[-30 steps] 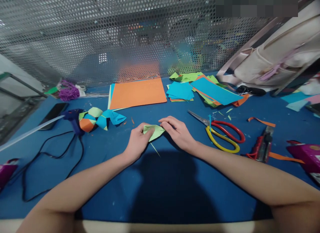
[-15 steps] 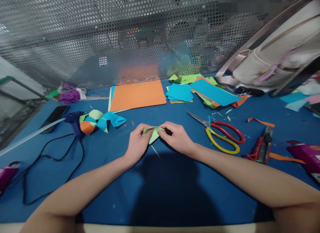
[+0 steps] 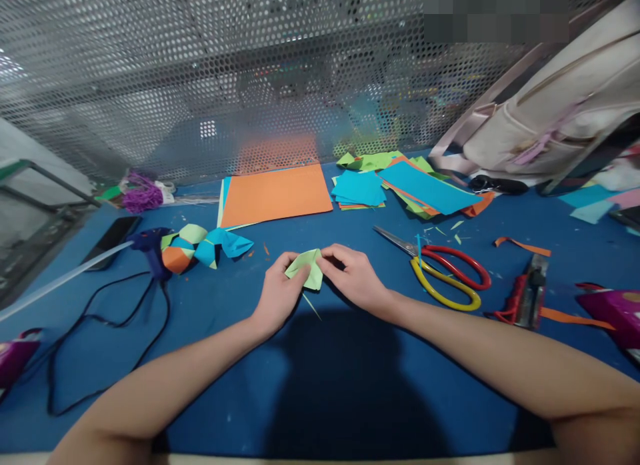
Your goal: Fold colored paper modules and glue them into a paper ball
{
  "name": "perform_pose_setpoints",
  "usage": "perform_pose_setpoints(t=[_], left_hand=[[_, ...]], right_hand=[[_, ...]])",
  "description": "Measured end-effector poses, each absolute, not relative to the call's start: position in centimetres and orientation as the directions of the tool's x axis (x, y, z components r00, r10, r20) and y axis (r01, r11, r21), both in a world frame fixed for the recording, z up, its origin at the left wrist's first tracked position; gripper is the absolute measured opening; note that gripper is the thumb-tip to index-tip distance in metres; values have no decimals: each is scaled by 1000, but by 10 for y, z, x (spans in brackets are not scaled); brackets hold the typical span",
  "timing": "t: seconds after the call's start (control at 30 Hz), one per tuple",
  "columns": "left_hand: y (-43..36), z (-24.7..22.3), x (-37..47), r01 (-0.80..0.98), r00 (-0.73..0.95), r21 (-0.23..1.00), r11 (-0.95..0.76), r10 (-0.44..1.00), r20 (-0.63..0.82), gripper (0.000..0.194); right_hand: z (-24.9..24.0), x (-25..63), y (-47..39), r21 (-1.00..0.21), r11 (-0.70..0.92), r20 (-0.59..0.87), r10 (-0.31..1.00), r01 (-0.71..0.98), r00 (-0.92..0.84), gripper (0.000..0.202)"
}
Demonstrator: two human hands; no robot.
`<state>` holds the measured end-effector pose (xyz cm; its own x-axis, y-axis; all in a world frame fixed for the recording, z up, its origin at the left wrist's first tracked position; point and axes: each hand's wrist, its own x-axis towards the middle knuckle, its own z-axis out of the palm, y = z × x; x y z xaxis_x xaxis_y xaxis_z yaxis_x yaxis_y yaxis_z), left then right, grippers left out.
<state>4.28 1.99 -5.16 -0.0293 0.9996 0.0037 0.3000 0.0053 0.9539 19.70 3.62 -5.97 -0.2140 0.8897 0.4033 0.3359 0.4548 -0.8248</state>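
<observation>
Left hand (image 3: 277,286) and right hand (image 3: 354,272) both pinch the green paper (image 3: 311,265), and one uneven tug could skew its fold!

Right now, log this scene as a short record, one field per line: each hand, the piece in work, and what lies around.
Left hand: grips the folded green paper, thumb on top
Right hand: fingers at the paper's right edge; exact pinch unclear
Piece: light green, creased
To the left: glue gun, multicolored folded-paper model
To the right: scissors with red and yellow handles
Beyond the hands: orange sheet, blue paper stack
Surface: blue tabletop
</observation>
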Motion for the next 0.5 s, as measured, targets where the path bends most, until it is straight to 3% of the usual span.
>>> perform_pose_setpoints(t=[0.17, 0.5], left_hand=[[18, -49, 44, 287, 79, 957, -38, 997, 16, 31], [17, -43, 41, 445, 60, 893, -62, 997, 40, 33]], right_hand=[[-61, 198, 39, -810, 462, 413, 887, 361, -208, 13], [-60, 199, 37, -779, 522, 453, 852, 348, -265, 18]])
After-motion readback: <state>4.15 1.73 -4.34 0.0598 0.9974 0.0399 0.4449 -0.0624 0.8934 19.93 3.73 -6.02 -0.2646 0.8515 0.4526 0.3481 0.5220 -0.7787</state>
